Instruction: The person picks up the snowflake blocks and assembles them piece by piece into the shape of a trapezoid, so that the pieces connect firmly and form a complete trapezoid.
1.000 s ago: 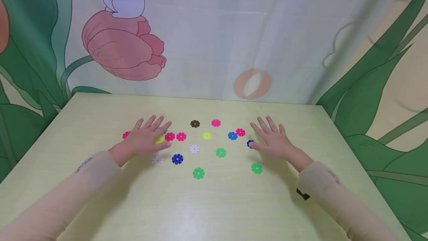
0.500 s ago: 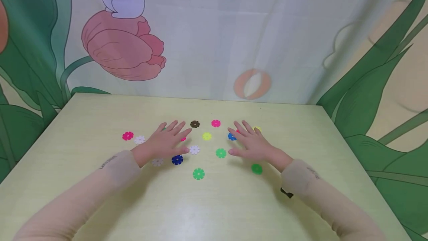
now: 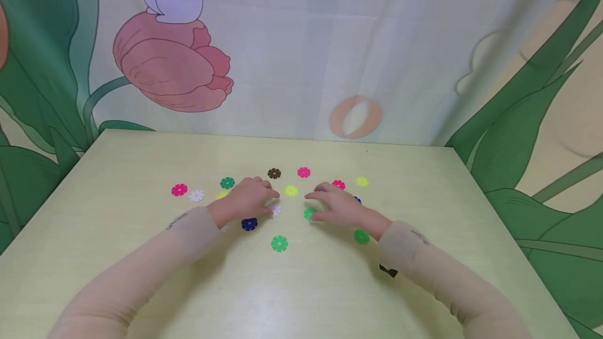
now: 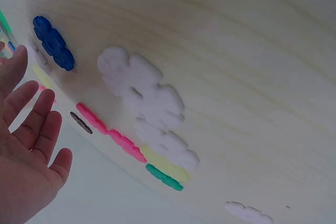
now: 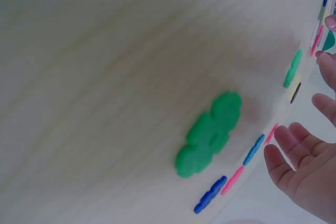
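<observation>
Many flower-shaped discs (image 3: 279, 240) on wood-grained tabletop (image 3: 254, 297)

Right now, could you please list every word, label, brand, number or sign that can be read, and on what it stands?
Left sleeve cuff: small lettering-like mark, too blurred to read.
Right sleeve cuff: similar mark, also too small and blurred.
Elsewhere: none that I can read, including on the flower-shaped discs and the table.

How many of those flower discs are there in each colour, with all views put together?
Pink discs: 5
Green discs, either shade: 4
White discs: 4
Blue discs, either shade: 3
Yellow discs: 3
Brown disc: 1
Total: 20
</observation>
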Available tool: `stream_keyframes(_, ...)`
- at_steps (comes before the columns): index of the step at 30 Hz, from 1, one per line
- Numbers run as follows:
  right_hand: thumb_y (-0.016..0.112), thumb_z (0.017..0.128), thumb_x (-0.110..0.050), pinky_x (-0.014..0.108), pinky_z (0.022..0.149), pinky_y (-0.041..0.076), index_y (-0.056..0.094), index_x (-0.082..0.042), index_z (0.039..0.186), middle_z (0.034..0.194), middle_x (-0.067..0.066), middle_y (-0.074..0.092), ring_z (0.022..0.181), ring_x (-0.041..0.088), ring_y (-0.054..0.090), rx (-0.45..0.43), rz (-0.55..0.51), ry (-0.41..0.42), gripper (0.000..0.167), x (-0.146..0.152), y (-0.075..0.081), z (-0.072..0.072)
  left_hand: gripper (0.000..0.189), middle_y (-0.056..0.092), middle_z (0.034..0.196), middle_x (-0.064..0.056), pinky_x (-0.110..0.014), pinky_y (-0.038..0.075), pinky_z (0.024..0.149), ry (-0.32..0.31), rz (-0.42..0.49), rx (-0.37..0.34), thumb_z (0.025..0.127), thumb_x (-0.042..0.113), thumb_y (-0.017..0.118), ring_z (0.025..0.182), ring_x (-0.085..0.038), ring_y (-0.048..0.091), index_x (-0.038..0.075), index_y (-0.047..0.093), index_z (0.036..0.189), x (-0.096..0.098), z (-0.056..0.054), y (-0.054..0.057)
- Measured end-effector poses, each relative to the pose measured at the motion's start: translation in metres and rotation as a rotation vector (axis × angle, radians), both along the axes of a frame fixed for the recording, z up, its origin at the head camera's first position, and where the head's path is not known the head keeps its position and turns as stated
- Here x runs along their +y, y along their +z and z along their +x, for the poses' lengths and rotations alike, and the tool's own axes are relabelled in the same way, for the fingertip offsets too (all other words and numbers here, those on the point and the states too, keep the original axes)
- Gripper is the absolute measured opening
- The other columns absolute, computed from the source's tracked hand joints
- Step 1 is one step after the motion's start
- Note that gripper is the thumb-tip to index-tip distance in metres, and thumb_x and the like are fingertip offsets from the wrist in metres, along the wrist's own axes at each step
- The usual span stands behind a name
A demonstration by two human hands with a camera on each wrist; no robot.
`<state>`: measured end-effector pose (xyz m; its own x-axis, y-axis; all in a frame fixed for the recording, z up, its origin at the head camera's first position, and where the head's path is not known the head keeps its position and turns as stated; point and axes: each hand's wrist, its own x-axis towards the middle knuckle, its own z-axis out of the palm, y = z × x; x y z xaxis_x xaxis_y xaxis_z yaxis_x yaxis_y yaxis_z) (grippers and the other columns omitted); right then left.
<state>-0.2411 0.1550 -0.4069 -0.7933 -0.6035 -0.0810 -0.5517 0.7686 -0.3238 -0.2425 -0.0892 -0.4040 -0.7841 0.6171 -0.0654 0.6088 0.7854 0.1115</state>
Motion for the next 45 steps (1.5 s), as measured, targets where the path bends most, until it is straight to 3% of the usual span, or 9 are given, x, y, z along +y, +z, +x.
stream_keyframes(3,0.066,0.077,-0.033,0.029,0.073,0.045,0.055,-0.019,0.12,0.111,0.004,0.051,0.092,0.016,0.05,-0.034,-0.012,-0.008,0.046,-0.004,-0.001,0.0,0.037,0.06,0.105,-0.005,-0.04,0.041,0.083,-0.007,-0.007,-0.001,0.076,0.032,0.067,0.095,-0.023,0.052,0.015,0.062,0.109,0.001,-0.001,-0.001)
stream_keyframes(8,0.067,0.077,-0.031,0.023,0.061,0.039,0.059,-0.019,0.115,0.099,-0.001,0.051,0.072,0.011,0.045,-0.074,0.0,-0.025,0.04,-0.006,-0.004,-0.002,0.03,0.061,0.097,-0.002,-0.037,0.041,0.079,0.015,0.013,-0.02,0.075,0.03,0.068,0.087,-0.019,0.05,0.017,0.065,0.102,0.003,-0.003,-0.003)
stream_keyframes(16,0.068,0.076,-0.024,0.021,0.062,0.039,0.063,-0.016,0.108,0.091,-0.002,0.051,0.074,0.01,0.045,-0.053,0.041,-0.033,0.033,-0.009,-0.004,-0.002,0.026,0.059,0.092,0.001,-0.035,0.039,0.081,0.074,0.011,-0.093,0.075,0.026,0.069,0.085,-0.017,0.047,0.015,0.063,0.098,0.009,-0.005,-0.003)
stream_keyframes(20,0.069,0.076,-0.023,0.022,0.066,0.042,0.062,-0.014,0.105,0.09,-0.003,0.052,0.078,0.01,0.048,-0.057,0.062,-0.049,0.032,-0.011,-0.006,-0.003,0.024,0.059,0.088,0.003,-0.031,0.04,0.076,0.089,0.022,-0.114,0.076,0.025,0.068,0.079,-0.015,0.047,0.015,0.059,0.096,0.01,-0.004,-0.002)
stream_keyframes(27,0.067,0.078,-0.021,0.023,0.064,0.042,0.055,-0.014,0.106,0.077,-0.004,0.054,0.071,0.013,0.05,-0.175,0.042,-0.075,0.031,-0.014,-0.008,-0.002,0.02,0.058,0.077,0.004,-0.024,0.04,0.064,0.113,0.098,-0.147,0.08,0.018,0.064,0.067,-0.013,0.048,0.015,0.054,0.097,0.008,0.002,-0.002)
stream_keyframes(33,0.062,0.082,-0.014,0.025,0.069,0.044,0.055,-0.017,0.108,0.085,-0.004,0.058,0.075,0.013,0.05,-0.21,-0.014,-0.073,0.028,-0.01,-0.006,0.002,0.014,0.061,0.09,-0.001,-0.027,0.046,0.073,0.119,0.194,-0.173,0.083,0.009,0.059,0.078,-0.015,0.052,0.014,0.055,0.097,0.007,0.007,-0.001)
stream_keyframes(38,0.058,0.083,-0.009,0.027,0.072,0.044,0.057,-0.015,0.113,0.099,-0.002,0.059,0.082,0.015,0.05,-0.253,-0.088,-0.1,0.031,-0.008,0.0,0.005,0.014,0.062,0.093,-0.002,-0.03,0.047,0.079,0.108,0.259,-0.156,0.084,0.009,0.058,0.085,-0.016,0.055,0.012,0.057,0.098,0.005,0.011,0.001)
stream_keyframes(45,0.055,0.085,-0.008,0.025,0.057,0.039,0.054,-0.011,0.119,0.068,0.005,0.048,0.061,0.019,0.052,-0.311,-0.192,-0.138,0.034,-0.007,0.014,0.006,0.015,0.061,0.092,-0.002,-0.028,0.048,0.077,0.076,0.357,-0.077,0.084,0.008,0.058,0.083,-0.014,0.056,0.01,0.059,0.099,0.003,0.02,0.009)
